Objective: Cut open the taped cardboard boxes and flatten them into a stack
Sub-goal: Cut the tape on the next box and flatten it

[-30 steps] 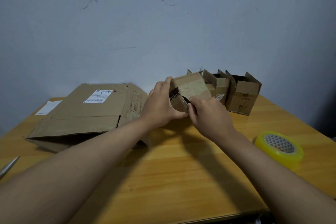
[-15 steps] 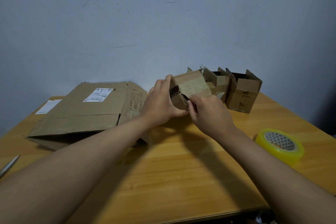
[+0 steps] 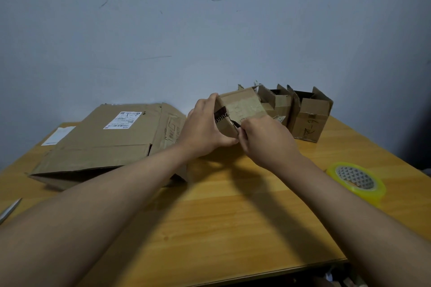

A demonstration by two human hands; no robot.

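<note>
Wooden table (image 3: 233, 228): light, grained, set against a scuffed grey wall (image 3: 210, 30).

Metal blade (image 3: 9, 211): only a tip is seen, at the 8 o'clock edge of the table.

Roll of tape (image 3: 356, 182): clear yellowish, laid flat at 3 o'clock.

Small box (image 3: 242, 109): brown cardboard, held tilted above the table centre towards 12 o'clock. Clear tape is seen across its top face, a dark printed strip over its near-left corner. It is gripped by the left hand (image 3: 205, 130), fingers curled over the top and thumb underneath. The dark strip's end is pinched by the right hand (image 3: 265, 140).

Flattened box (image 3: 105, 142): large, white label on top, laid at 10 o'clock.

Paper slip (image 3: 58, 135): white, beside the flattened box.

Open boxes (image 3: 310, 116): small, flaps up, stood at 1 o'clock by the wall.
</note>
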